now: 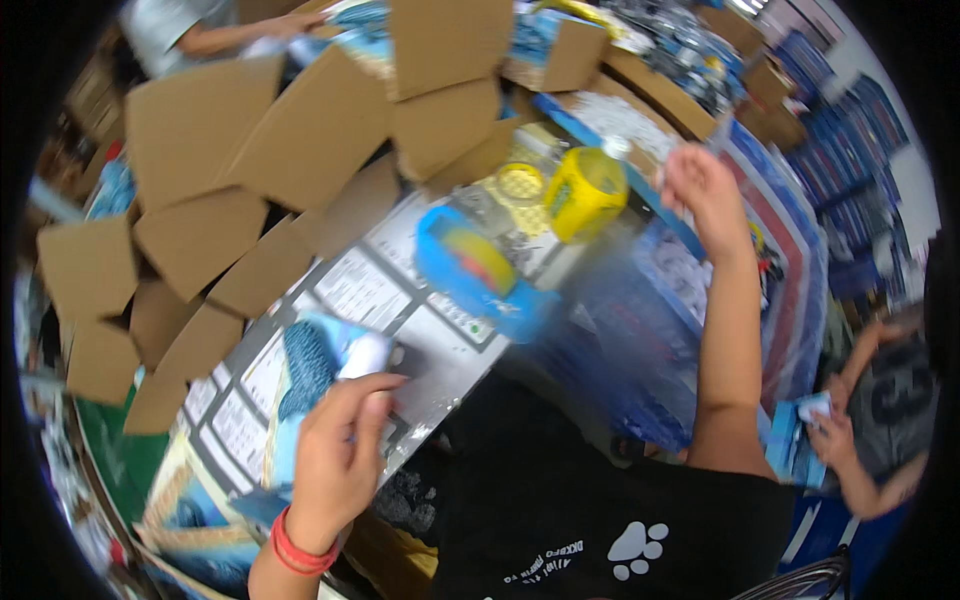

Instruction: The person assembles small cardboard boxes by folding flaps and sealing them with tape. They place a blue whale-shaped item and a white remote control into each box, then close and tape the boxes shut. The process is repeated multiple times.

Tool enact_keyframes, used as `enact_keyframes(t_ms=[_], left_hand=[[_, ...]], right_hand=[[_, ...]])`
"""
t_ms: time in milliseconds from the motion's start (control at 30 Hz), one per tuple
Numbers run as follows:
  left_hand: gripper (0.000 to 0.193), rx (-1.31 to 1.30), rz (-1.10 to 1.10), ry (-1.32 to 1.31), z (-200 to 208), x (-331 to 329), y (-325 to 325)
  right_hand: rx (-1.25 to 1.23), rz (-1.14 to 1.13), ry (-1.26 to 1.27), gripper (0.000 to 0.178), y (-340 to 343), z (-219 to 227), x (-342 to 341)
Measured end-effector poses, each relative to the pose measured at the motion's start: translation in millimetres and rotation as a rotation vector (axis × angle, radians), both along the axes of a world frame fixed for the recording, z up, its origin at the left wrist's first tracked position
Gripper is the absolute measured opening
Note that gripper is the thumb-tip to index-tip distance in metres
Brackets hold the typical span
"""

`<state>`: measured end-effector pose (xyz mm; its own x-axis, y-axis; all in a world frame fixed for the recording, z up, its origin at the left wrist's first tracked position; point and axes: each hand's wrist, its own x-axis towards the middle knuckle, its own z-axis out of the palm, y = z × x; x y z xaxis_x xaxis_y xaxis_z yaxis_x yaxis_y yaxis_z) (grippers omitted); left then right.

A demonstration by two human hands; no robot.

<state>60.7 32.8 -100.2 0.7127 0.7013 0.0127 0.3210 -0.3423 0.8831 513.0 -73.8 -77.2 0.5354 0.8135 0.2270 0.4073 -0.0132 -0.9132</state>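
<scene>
My left hand (338,450), with a red band at the wrist, is closed at the near left of the work surface. Thumb and fingers pinch a small white piece (366,356), its kind unclear, beside a blue printed card (308,365). My right hand (705,195) is raised at the far right with its fingers curled; whatever they hold, if anything, is too small to make out. Between the hands lies a blurred blue tape dispenser (440,245) with a yellow and red roll. Behind it stands a yellow bottle (585,195) with a white cap.
Cardboard boxes (200,130) with raised flaps crowd the left and far side. Printed sheets (355,285) cover the tabletop (440,365). Blurred blue plastic (620,340) lies below my right arm. Other people's arms (215,40) show at far left and right (850,460).
</scene>
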Motion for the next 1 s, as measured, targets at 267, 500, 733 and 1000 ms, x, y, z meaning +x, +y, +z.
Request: enact_keyframes(t_ms=[267, 500, 733, 1000], left_hand=[[0.022, 0.098, -0.181, -0.050, -6.4, -14.6, -40.7], [0.012, 0.239, 0.136, -0.041, -10.3, -41.9, -49.8], [0.006, 0.092, -0.014, -0.021, 11.0, -44.3, -34.5], [0.011, -0.006, -0.114, 0.092, 10.7, -32.9, -20.6]], right_hand=[[0.019, 1.100, 0.458, 0.014, 33.4, -42.8, -236.3], [0.279, 0.860, 0.507, 0.028, 32.9, -82.6, -304.2], [0.417, 0.967, -0.068, 0.062, 39.3, -75.8, -279.1], [0.340, 0.851, -0.291, 0.046, 30.9, -67.4, -264.5]])
